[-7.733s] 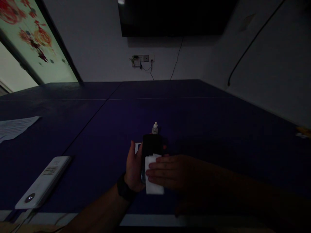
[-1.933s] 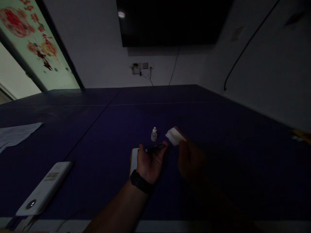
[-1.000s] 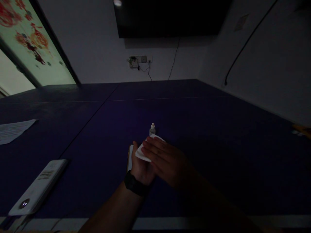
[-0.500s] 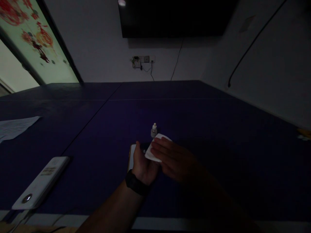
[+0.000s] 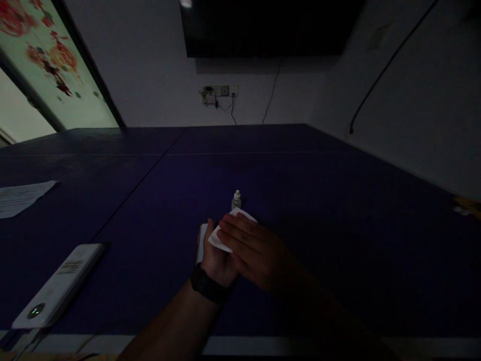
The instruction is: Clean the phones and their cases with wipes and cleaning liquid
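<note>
In the middle of the head view, my left hand (image 5: 220,265) is palm up, with a dark band on its wrist. Its thumb stands raised on the left side; the other fingers are hidden. My right hand (image 5: 253,248) presses a folded white wiping cloth (image 5: 218,241) down over the left palm with its fingers laid along it. Whatever the left hand holds is covered by the cloth and too dark to name. Just beyond the cloth a small clear bottle with a white cap (image 5: 236,200) stands upright. A flat pale item with a gold-coloured edge (image 5: 202,240) lies partly behind my left thumb.
The dark blue table (image 5: 150,291) reaches to the wall. A white power bank (image 5: 56,288) with cables lies at the left front, and a printed sheet (image 5: 26,198) farther back. A dark screen (image 5: 270,30) hangs above wall sockets (image 5: 224,91). The room is dim.
My right hand has slid the cloth to the left across my left palm, covering the dark patch with a small light mark seen before. The view has shifted slightly.
</note>
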Demonstrator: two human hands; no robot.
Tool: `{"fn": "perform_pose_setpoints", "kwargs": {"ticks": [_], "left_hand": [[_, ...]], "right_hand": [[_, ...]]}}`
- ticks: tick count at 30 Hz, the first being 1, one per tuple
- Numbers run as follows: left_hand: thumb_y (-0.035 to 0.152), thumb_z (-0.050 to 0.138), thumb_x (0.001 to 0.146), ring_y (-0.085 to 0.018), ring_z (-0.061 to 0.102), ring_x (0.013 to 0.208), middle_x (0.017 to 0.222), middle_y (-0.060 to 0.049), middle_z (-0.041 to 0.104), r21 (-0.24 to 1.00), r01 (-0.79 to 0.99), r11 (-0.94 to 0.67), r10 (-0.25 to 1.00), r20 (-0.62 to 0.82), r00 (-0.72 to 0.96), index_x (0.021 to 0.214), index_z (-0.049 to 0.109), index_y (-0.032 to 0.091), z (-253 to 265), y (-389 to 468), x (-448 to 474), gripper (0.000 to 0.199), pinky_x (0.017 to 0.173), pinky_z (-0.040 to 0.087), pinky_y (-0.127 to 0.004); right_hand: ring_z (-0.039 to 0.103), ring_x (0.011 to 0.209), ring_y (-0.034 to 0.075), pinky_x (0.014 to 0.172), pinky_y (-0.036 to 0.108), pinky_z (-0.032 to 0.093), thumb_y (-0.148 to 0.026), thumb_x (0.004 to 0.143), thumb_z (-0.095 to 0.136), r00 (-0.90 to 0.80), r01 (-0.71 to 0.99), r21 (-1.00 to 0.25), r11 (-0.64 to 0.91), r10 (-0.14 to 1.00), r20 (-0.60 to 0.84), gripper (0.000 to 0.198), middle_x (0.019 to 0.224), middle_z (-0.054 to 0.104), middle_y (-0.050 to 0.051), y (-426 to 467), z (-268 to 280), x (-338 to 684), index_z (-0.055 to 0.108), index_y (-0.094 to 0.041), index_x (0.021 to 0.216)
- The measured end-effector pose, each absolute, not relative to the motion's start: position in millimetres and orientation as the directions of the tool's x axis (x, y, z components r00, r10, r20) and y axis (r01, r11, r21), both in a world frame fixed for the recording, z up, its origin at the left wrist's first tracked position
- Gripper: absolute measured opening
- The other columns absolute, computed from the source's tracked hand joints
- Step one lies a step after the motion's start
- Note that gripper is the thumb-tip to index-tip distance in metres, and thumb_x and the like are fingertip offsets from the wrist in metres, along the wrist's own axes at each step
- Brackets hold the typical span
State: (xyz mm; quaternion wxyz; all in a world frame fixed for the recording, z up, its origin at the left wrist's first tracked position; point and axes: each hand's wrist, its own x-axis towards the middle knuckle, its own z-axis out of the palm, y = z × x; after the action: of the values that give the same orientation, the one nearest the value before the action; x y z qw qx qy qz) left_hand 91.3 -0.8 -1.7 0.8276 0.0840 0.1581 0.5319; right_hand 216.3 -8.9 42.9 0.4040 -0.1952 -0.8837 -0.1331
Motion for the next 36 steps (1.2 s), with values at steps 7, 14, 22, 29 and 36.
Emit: {"fn": "perform_pose_setpoints", "kwargs": {"ticks": [7, 14, 22, 29, 36], "left_hand": [[0.040, 0.033, 0.105, -0.023, 0.074, 0.087, 0.096, -0.015, 0.076, 0.143, -0.946, 0.291, 0.936, -0.247, 0.250, 0.143, 0.051, 0.005, 33, -1, 93, 0.054, 0.085, 0.059, -0.032], [0.050, 0.033, 0.104, -0.019, 0.073, 0.080, 0.086, -0.012, 0.076, 0.134, -0.903, 0.407, 0.882, -0.315, 0.351, 0.132, 0.061, 0.004, 28, -6, 92, 0.060, 0.080, 0.057, -0.025], [0.043, 0.036, 0.104, -0.021, 0.073, 0.083, 0.097, -0.015, 0.076, 0.147, -0.933, 0.329, 0.927, -0.240, 0.289, 0.144, 0.050, 0.006, 29, -1, 89, 0.057, 0.081, 0.058, -0.031], [0.052, 0.032, 0.104, -0.020, 0.074, 0.080, 0.090, -0.014, 0.075, 0.157, -0.907, 0.390, 0.897, -0.285, 0.337, 0.132, 0.060, 0.004, 27, -4, 87, 0.062, 0.079, 0.058, -0.027], [0.052, 0.034, 0.103, -0.020, 0.074, 0.080, 0.089, -0.012, 0.075, 0.134, -0.918, 0.372, 0.894, -0.318, 0.316, 0.141, 0.053, 0.004, 32, -3, 88, 0.065, 0.078, 0.058, -0.027]], "right_hand": [[0.064, 0.129, 0.021, 0.111, 0.041, 0.054, -0.011, 0.095, 0.052, -0.570, 0.533, 0.084, 0.842, 0.284, 0.771, 0.036, 0.129, 0.072, 0.015, -1, 47, 257, 0.065, -0.010, 0.128], [0.061, 0.132, 0.024, 0.113, 0.041, 0.052, -0.012, 0.096, 0.050, -0.583, 0.494, 0.075, 0.866, 0.266, 0.768, 0.036, 0.131, 0.071, 0.016, -8, 41, 227, 0.066, -0.006, 0.129], [0.064, 0.128, 0.022, 0.110, 0.042, 0.055, -0.009, 0.095, 0.052, -0.564, 0.523, 0.098, 0.846, 0.258, 0.784, 0.038, 0.126, 0.074, 0.014, 1, 40, 247, 0.064, -0.011, 0.130], [0.061, 0.132, 0.023, 0.115, 0.040, 0.051, -0.012, 0.097, 0.050, -0.559, 0.517, 0.102, 0.850, 0.245, 0.792, 0.036, 0.130, 0.072, 0.014, -6, 38, 228, 0.065, -0.008, 0.130], [0.063, 0.130, 0.023, 0.115, 0.041, 0.051, -0.009, 0.094, 0.053, -0.549, 0.528, 0.100, 0.844, 0.249, 0.798, 0.036, 0.127, 0.073, 0.015, -4, 37, 233, 0.067, -0.007, 0.126]]}}
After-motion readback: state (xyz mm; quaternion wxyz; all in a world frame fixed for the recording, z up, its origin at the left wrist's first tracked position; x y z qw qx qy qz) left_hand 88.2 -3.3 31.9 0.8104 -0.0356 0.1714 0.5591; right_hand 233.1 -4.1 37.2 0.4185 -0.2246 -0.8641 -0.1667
